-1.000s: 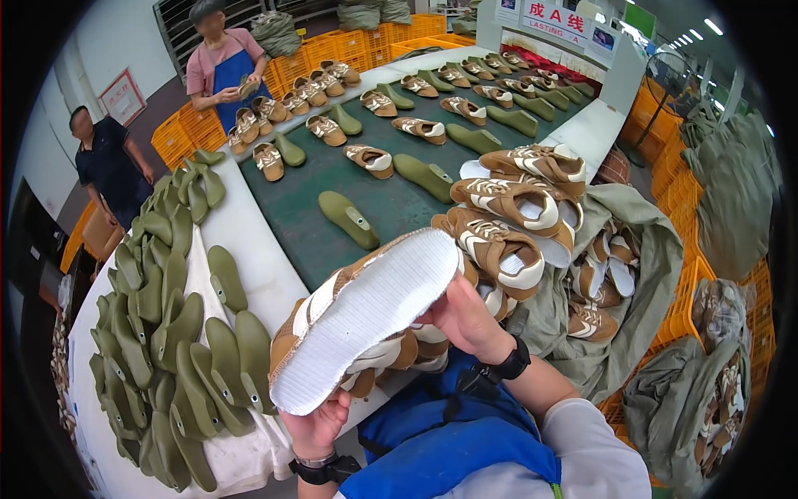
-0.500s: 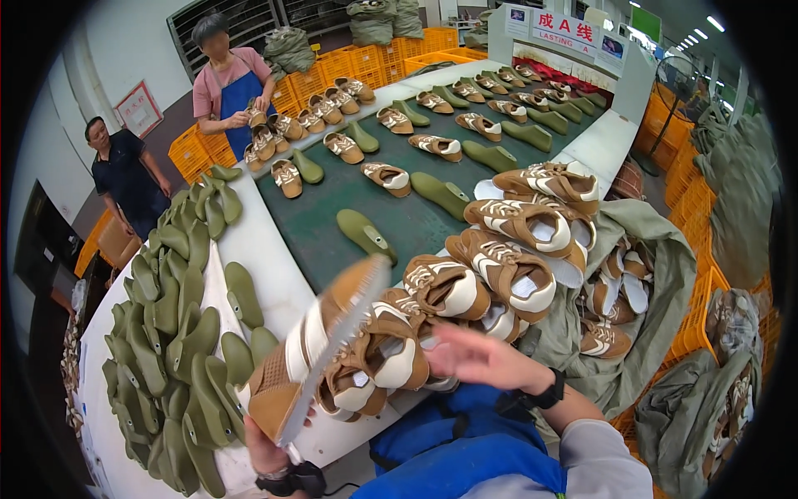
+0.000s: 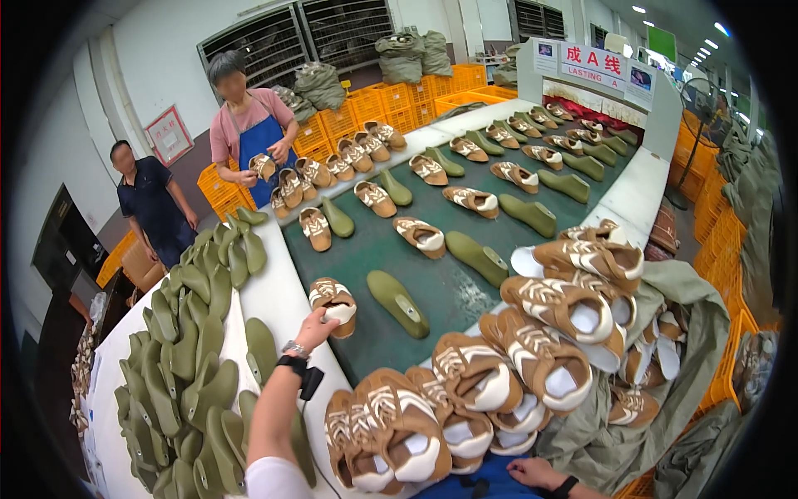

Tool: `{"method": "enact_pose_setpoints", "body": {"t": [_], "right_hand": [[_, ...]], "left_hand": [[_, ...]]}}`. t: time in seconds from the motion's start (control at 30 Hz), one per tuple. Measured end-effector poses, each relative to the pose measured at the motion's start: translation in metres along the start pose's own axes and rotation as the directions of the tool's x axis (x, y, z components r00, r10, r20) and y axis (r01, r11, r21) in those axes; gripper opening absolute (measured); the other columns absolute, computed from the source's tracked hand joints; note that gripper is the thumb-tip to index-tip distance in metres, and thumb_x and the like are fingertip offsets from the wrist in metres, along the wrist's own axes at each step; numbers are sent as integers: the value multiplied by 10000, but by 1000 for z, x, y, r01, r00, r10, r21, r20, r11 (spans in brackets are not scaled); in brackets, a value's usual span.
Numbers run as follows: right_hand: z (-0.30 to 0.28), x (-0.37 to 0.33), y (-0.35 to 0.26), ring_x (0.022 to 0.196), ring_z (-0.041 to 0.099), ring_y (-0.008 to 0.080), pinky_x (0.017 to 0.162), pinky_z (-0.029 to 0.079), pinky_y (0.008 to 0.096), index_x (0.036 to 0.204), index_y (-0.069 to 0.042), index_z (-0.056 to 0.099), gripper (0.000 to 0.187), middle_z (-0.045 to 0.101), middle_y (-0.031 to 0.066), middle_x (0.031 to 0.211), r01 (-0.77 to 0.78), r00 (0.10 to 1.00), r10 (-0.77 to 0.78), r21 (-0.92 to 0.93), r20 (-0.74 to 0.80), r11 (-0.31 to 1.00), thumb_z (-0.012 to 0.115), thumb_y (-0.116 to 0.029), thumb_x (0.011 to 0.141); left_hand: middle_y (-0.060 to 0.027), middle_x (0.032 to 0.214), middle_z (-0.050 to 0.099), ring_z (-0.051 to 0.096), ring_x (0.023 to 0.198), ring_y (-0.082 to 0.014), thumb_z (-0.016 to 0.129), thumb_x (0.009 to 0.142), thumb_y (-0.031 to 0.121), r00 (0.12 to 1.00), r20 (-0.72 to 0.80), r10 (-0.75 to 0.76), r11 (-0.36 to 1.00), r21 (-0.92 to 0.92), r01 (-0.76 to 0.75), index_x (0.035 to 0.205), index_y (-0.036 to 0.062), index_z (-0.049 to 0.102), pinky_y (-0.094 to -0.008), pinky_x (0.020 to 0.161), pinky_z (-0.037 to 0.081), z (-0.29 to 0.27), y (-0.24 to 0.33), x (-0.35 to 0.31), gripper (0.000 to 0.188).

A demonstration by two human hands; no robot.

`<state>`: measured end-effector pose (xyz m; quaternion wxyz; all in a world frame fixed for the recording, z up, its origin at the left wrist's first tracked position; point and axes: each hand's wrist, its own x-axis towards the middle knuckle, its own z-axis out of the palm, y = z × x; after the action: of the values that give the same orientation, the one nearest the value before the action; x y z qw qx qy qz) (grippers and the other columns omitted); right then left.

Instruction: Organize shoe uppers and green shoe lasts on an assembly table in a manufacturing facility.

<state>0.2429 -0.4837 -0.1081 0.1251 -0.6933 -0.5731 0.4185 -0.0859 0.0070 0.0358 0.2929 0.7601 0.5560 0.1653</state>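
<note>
and here is the left hand [image 3: 314,327], reaching out over the left edge of the green belt [image 3: 349,349], fingers clamped on the heel of 1 brown-and-white sneaker [image 3: 332,301]! the sneaker is right side up, toe pointing away, just left of an olive shoe last [image 3: 397,303]; whether its sole bears fully on the belt, i cannot tell. so this placement looks all but made, only the letting-go left. farther up, rows of sneakers and lasts already lie set out, while plenty waits: a stack of sneakers [image 3: 474,370] at the near end and a big heap of lasts [image 3: 179,358] on the white surface [image 3: 287,308]. the right hand [image 3: 532,472] is low by the blue apron [image 3: 478,486], fingers loosely curled, nothing visible in them.

what a change from 1 second ago! then both hands had the sneaker over the near end, white sole showing; now it is out at the belt in the left hand alone, and the right has dropped away.
</note>
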Motion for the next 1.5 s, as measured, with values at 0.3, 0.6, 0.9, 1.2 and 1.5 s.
{"method": "enact_pose_setpoints", "body": {"t": [0.3,0.6,0.9,1.2,1.5], "right_hand": [[-36,3,-37,721,574,384,632,447,451,846,-53,618,246,605,202,773,-22,995,29,86,-91,996,525,-278,811],[-9,20,-2,667,606,316,628,488,411,852,-132,628,212,625,125,691,8,1000,-7,-55,1,998,528,-305,780],[-4,18,-20,631,597,308,589,476,395,836,-99,612,195,611,132,658,72,996,-80,-199,-33,977,537,-274,793],[-5,15,-26,662,606,302,620,475,393,841,-103,625,196,613,130,666,21,1000,-22,-180,-2,983,556,-274,772],[-9,8,-34,766,545,411,668,436,458,850,-51,584,201,584,219,786,147,989,-149,-152,-2,978,497,-229,816]], "left_hand": [[-198,1164,521,491,1096,-322,571,763,204,976,215,-34,981,195,-9,1259,80,412,-359,912,400,22,-13,35,535],[-173,1080,571,556,975,-311,592,772,227,997,76,13,963,267,-32,1180,48,477,-346,836,440,-75,15,-169,460],[-191,1184,487,475,1083,-348,639,705,157,972,-222,-76,954,269,136,1138,32,487,-365,920,395,-11,-51,-320,475],[-217,1271,418,421,1171,-330,583,657,64,842,-438,-315,927,-331,175,1124,67,495,-328,960,352,13,-48,-326,475],[-221,1309,369,349,1237,-301,587,667,52,915,-336,-224,929,-356,97,1147,81,488,-316,1000,302,26,-33,-337,491]]}}
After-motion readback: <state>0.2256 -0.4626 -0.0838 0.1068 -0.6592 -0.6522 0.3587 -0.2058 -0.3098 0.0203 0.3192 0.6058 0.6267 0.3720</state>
